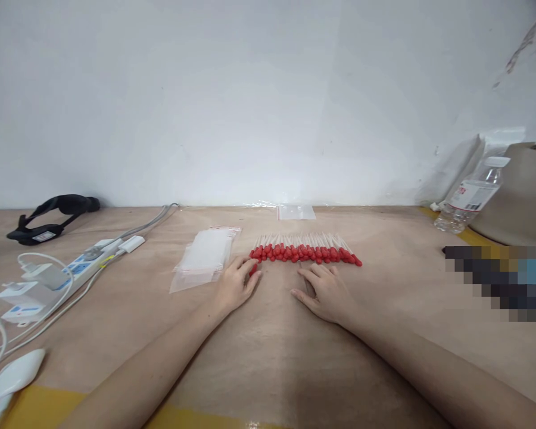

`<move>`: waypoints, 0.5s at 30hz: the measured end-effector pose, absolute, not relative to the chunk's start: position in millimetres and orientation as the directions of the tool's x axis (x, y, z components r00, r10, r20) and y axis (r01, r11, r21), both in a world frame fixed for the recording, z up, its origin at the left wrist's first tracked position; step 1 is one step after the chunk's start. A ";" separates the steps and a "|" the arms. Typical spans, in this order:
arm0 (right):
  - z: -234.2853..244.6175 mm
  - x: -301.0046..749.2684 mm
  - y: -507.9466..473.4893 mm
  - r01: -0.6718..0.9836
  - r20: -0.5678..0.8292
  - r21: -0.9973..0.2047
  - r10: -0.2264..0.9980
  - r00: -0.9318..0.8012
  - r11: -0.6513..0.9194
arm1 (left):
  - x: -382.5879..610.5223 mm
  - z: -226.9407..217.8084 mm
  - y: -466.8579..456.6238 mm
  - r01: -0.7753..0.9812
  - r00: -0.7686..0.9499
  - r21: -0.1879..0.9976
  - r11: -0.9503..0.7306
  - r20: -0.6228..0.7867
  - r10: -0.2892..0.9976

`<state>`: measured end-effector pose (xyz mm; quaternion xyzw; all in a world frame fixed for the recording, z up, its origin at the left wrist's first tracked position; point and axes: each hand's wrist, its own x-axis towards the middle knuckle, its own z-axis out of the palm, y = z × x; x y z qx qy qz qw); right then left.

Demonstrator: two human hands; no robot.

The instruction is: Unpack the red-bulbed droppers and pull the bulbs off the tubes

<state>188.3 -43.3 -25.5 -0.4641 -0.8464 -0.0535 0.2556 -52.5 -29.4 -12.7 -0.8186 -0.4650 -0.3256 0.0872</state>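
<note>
Sticks (306, 253) tipped in red lie rowed near the far edge of the surface (277, 369), beyond your right hand (328, 291), thumb and fingers spread, and your left hand (236, 282), curled about one red tip (252, 270), pinch uncertain.

Lots of thin, pale sticks (301, 239) with fat red tips (290, 254), all bunched up in one long row, side to side, flat on the brown table (268, 381). Red tips on the near side, bare ends pointing away. Packed tight, bumpy, some tips on top of others. Slanting at the right end, with the tips out to the right. One red bit (253, 269) between thumb and fingers of the left hand (234, 285), near the row's left end, partly hidden; hard to tell if pinched.
</note>
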 end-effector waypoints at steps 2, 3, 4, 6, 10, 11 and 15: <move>-25.0 188.8 -43.3 0.805 0.482 -0.179 0.764 -0.430 0.566 | -50.6 -4.1 -27.0 0.831 0.312 0.175 -0.528 0.639 0.703; -24.7 189.3 -43.3 0.800 0.481 -0.198 0.767 -0.424 0.566 | -49.4 0.1 -24.2 0.840 0.299 0.174 -0.514 0.643 0.706; -24.4 189.8 -43.3 0.796 0.481 -0.216 0.771 -0.418 0.566 | -48.0 4.0 -20.1 0.850 0.294 0.164 -0.501 0.641 0.709; -23.9 191.6 -43.5 0.785 0.490 -0.241 0.769 -0.409 0.571 | -44.6 10.4 -9.3 0.866 0.308 0.129 -0.484 0.624 0.718; -24.1 197.8 -43.8 0.752 0.534 -0.250 0.735 -0.418 0.610 | -35.9 16.5 14.6 0.885 0.336 0.078 -0.460 0.578 0.744; -24.5 199.7 -43.7 0.745 0.545 -0.250 0.726 -0.420 0.618 | -33.8 16.4 19.4 0.889 0.335 0.076 -0.452 0.567 0.753; -27.3 205.3 -41.8 0.734 0.575 -0.265 0.714 -0.400 0.625 | -27.0 10.9 29.7 0.892 0.325 0.096 -0.443 0.544 0.773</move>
